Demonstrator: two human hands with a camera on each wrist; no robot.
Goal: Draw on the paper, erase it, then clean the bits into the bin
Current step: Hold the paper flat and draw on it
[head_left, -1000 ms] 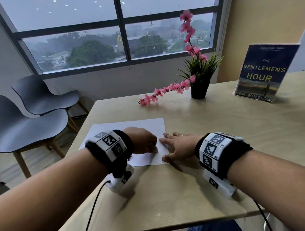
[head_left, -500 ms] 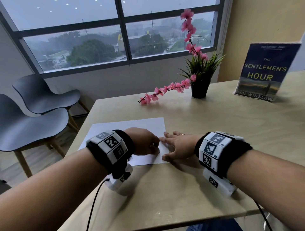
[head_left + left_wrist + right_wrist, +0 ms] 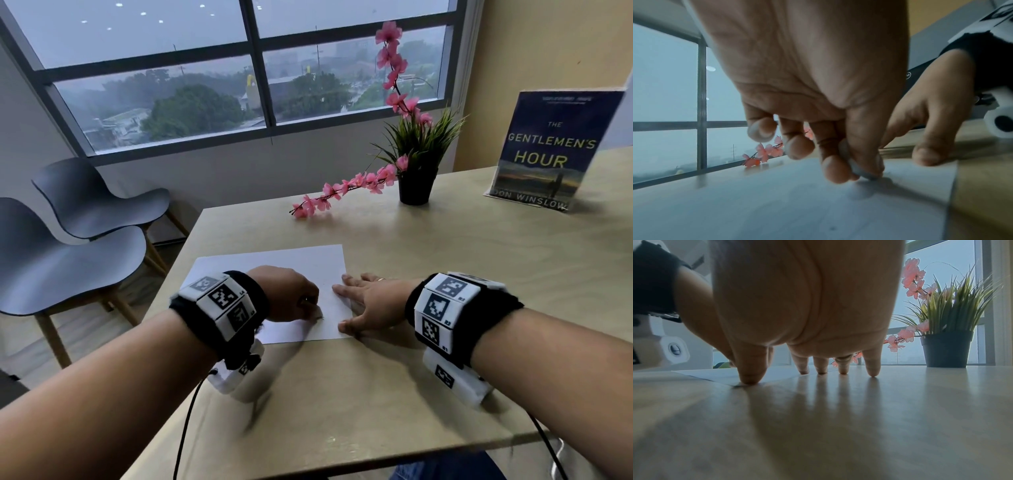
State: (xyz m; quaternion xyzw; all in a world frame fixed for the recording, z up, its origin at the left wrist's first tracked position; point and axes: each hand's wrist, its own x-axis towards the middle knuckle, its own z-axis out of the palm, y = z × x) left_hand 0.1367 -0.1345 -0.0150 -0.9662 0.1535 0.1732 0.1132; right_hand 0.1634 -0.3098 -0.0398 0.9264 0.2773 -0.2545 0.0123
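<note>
Two hands: left hand pinches eraser on paper; right hand flat.

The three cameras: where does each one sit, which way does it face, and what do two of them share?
Head: on the person's head, facing forward and down at the table; shows both forearms, left hand on the paper, right hand flat at its edge.
Left wrist: under the left wrist, facing along the palm; shows fingers pinching an eraser on the paper, right hand beyond.
Right wrist: low under the right wrist, facing the window; shows straight fingertips on the table.
Shared: all see the paper and the plant.
</note>
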